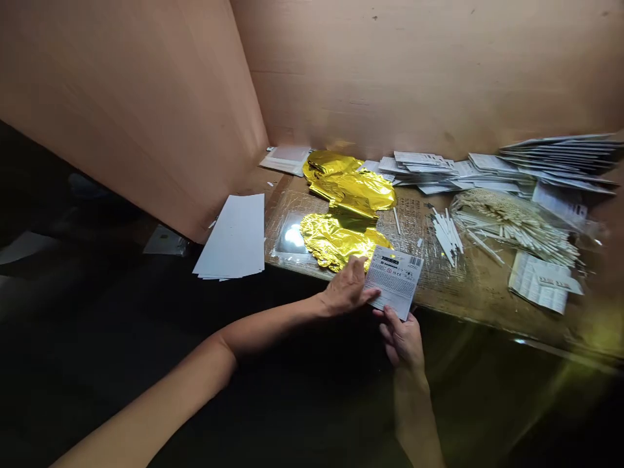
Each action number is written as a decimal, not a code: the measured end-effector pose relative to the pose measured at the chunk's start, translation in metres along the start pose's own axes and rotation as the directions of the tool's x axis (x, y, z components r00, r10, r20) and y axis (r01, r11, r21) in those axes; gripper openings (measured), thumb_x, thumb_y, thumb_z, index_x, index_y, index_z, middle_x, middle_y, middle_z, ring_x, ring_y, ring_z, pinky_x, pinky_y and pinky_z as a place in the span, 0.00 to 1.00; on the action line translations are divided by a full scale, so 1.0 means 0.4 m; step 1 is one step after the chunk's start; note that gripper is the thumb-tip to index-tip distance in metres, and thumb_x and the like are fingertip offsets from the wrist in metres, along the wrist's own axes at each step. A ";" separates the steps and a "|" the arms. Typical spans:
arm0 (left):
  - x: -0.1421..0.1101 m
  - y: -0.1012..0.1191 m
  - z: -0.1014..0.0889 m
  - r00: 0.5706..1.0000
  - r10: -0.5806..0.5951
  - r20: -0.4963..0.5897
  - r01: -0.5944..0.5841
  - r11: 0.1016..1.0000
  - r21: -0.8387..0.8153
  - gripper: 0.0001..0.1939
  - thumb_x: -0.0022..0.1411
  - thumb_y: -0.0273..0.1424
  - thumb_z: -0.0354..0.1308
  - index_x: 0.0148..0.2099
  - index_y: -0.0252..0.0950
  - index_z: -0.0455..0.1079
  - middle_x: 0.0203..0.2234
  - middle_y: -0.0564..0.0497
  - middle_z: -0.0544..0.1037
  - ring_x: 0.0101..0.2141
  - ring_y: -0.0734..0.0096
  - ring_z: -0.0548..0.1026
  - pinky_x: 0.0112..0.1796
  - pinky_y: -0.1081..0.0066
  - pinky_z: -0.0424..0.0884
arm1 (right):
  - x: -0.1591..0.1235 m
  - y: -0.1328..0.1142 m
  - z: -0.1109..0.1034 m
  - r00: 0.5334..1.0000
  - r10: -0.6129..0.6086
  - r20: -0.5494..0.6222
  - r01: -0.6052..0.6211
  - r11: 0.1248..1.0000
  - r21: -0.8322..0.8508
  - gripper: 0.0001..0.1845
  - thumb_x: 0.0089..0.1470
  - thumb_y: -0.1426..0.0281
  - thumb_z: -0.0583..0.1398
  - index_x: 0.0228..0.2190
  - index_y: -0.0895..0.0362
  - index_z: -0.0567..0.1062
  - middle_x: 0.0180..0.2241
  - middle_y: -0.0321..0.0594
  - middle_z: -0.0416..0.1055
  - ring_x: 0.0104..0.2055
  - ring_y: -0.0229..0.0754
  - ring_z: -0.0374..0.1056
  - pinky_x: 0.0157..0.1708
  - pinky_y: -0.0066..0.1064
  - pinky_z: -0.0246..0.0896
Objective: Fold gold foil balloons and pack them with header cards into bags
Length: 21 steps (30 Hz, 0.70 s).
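A flat white printed card packet (396, 278), with a barcode in its upper right corner and small print across it, is tilted in front of me at the table's edge. My right hand (403, 337) pinches its bottom edge, thumb on the printed face and fingers behind. Along the packet's left edge, my left hand (344, 289) grips it, the thumb lying on the front; part of its fingers is hidden. Just beyond my left hand, crumpled gold foil balloons (341, 239) lie in a pile on clear plastic.
White paper sheets (236, 237) overhang the table at left. Loose white sticks (446, 237) and a clear bag of sticks (517, 224) lie to the right. Stacked packets (560, 162) line the back wall (429, 71). Folded printed leaflets (539, 279) rest near the right front edge.
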State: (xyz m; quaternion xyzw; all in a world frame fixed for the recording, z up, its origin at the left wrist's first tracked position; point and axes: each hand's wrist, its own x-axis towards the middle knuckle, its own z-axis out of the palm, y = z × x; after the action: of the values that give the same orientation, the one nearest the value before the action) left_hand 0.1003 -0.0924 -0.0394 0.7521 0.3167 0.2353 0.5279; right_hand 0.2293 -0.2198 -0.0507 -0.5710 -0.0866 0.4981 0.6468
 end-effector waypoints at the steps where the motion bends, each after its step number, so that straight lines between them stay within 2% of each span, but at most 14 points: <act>1: 0.017 0.004 -0.012 0.993 0.116 -0.018 -0.109 0.969 0.222 0.35 0.67 0.43 0.64 0.69 0.33 0.63 0.63 0.33 0.73 0.63 0.44 0.72 0.63 0.46 0.69 | 0.006 0.001 -0.016 1.000 0.001 -0.026 -0.001 1.000 0.006 0.31 0.37 0.58 0.81 0.38 0.60 0.79 0.27 0.41 0.80 0.15 0.28 0.59 0.11 0.19 0.40; 2: 0.034 0.006 -0.023 0.971 0.236 0.022 -0.225 0.889 0.399 0.38 0.67 0.42 0.64 0.72 0.33 0.59 0.68 0.31 0.67 0.68 0.43 0.66 0.66 0.44 0.64 | 0.013 0.004 -0.029 0.998 -0.010 -0.063 0.011 1.000 0.013 0.31 0.36 0.57 0.82 0.37 0.59 0.78 0.26 0.40 0.79 0.15 0.28 0.59 0.10 0.18 0.40; 3: 0.051 0.006 -0.029 0.934 0.337 0.123 -0.351 0.785 0.510 0.38 0.68 0.42 0.64 0.73 0.33 0.58 0.71 0.30 0.63 0.70 0.43 0.62 0.68 0.45 0.61 | 0.020 0.008 -0.040 0.995 -0.028 -0.100 0.030 0.999 0.018 0.31 0.35 0.57 0.82 0.35 0.59 0.77 0.24 0.37 0.77 0.14 0.29 0.60 0.10 0.18 0.40; 4: 0.067 0.005 -0.032 0.878 0.404 0.258 -0.477 0.681 0.555 0.37 0.69 0.43 0.62 0.73 0.32 0.59 0.72 0.30 0.61 0.72 0.44 0.60 0.69 0.46 0.59 | 0.027 0.014 -0.048 0.990 -0.048 -0.129 0.052 0.998 0.022 0.31 0.34 0.56 0.82 0.33 0.58 0.76 0.22 0.34 0.75 0.14 0.29 0.60 0.10 0.18 0.41; 6: 0.091 -0.002 -0.027 0.765 0.447 0.463 -0.644 0.528 0.554 0.33 0.71 0.45 0.60 0.70 0.32 0.64 0.70 0.31 0.64 0.71 0.45 0.62 0.68 0.49 0.61 | 0.038 0.030 -0.057 0.981 -0.095 -0.167 0.104 0.994 0.045 0.30 0.35 0.55 0.81 0.31 0.58 0.75 0.20 0.29 0.70 0.13 0.29 0.60 0.10 0.19 0.44; 8: 0.101 -0.007 -0.015 0.719 0.447 0.532 -0.695 0.450 0.561 0.32 0.71 0.48 0.60 0.67 0.31 0.68 0.67 0.31 0.69 0.67 0.45 0.66 0.65 0.49 0.65 | 0.041 0.050 -0.063 0.977 -0.117 -0.176 0.132 0.988 0.078 0.30 0.37 0.53 0.80 0.32 0.58 0.76 0.20 0.28 0.69 0.13 0.28 0.58 0.10 0.19 0.45; 12: 0.087 0.006 0.005 0.691 0.462 0.556 -0.721 0.377 0.582 0.34 0.71 0.51 0.57 0.67 0.29 0.68 0.63 0.31 0.72 0.61 0.45 0.72 0.59 0.51 0.71 | 0.029 0.086 -0.069 0.995 -0.069 -0.075 0.079 0.986 0.145 0.30 0.44 0.53 0.78 0.44 0.56 0.80 0.27 0.33 0.76 0.16 0.28 0.61 0.10 0.17 0.43; 14: 0.072 0.019 0.008 0.673 0.457 0.582 -0.738 0.356 0.573 0.33 0.71 0.49 0.57 0.67 0.28 0.68 0.64 0.31 0.72 0.59 0.47 0.73 0.57 0.53 0.71 | 0.024 0.101 -0.067 0.995 -0.083 -0.058 0.092 0.983 0.162 0.30 0.46 0.56 0.77 0.48 0.54 0.80 0.33 0.35 0.79 0.21 0.31 0.66 0.13 0.18 0.54; 16: 0.061 0.029 0.009 0.650 0.453 0.610 -0.759 0.348 0.550 0.32 0.71 0.47 0.58 0.67 0.29 0.68 0.65 0.32 0.72 0.59 0.48 0.74 0.57 0.53 0.71 | 0.024 0.113 -0.063 0.982 -0.152 -0.114 0.170 0.972 0.165 0.31 0.47 0.58 0.76 0.51 0.52 0.80 0.41 0.39 0.81 0.32 0.37 0.76 0.24 0.23 0.70; 18: 0.054 0.031 0.012 0.630 0.471 0.618 -0.776 0.358 0.519 0.32 0.71 0.47 0.57 0.66 0.30 0.69 0.66 0.33 0.72 0.59 0.49 0.73 0.58 0.53 0.71 | 0.028 0.122 -0.060 0.951 -0.238 -0.196 0.270 0.950 0.155 0.31 0.49 0.57 0.74 0.53 0.53 0.80 0.48 0.42 0.81 0.44 0.44 0.79 0.39 0.31 0.77; 19: 0.052 0.028 0.015 0.622 0.489 0.612 -0.783 0.367 0.502 0.31 0.71 0.48 0.58 0.66 0.30 0.70 0.66 0.34 0.72 0.61 0.49 0.73 0.59 0.53 0.70 | 0.030 0.124 -0.060 0.935 -0.269 -0.229 0.305 0.942 0.139 0.31 0.50 0.56 0.74 0.53 0.54 0.80 0.50 0.44 0.81 0.46 0.45 0.78 0.41 0.33 0.77; 20: 0.052 0.022 0.020 0.616 0.510 0.600 -0.787 0.378 0.487 0.31 0.70 0.48 0.58 0.65 0.31 0.71 0.66 0.35 0.72 0.62 0.48 0.72 0.60 0.52 0.69 | 0.032 0.125 -0.061 0.923 -0.287 -0.256 0.324 0.939 0.118 0.31 0.50 0.55 0.73 0.52 0.56 0.80 0.49 0.45 0.81 0.45 0.45 0.79 0.40 0.33 0.77; 21: 0.052 0.015 0.026 0.614 0.529 0.586 -0.789 0.388 0.476 0.31 0.70 0.48 0.59 0.65 0.31 0.71 0.66 0.35 0.72 0.64 0.47 0.70 0.61 0.52 0.68 | 0.033 0.126 -0.063 0.917 -0.289 -0.275 0.326 0.941 0.097 0.32 0.50 0.53 0.73 0.52 0.57 0.80 0.48 0.46 0.82 0.39 0.44 0.78 0.34 0.31 0.76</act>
State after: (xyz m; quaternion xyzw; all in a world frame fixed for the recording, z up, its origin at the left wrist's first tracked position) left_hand 0.1233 -0.0854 -0.0366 0.9809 -0.0478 0.1562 0.1058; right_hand 0.2256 -0.2337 -0.1066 -0.5630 -0.0555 0.3166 0.7613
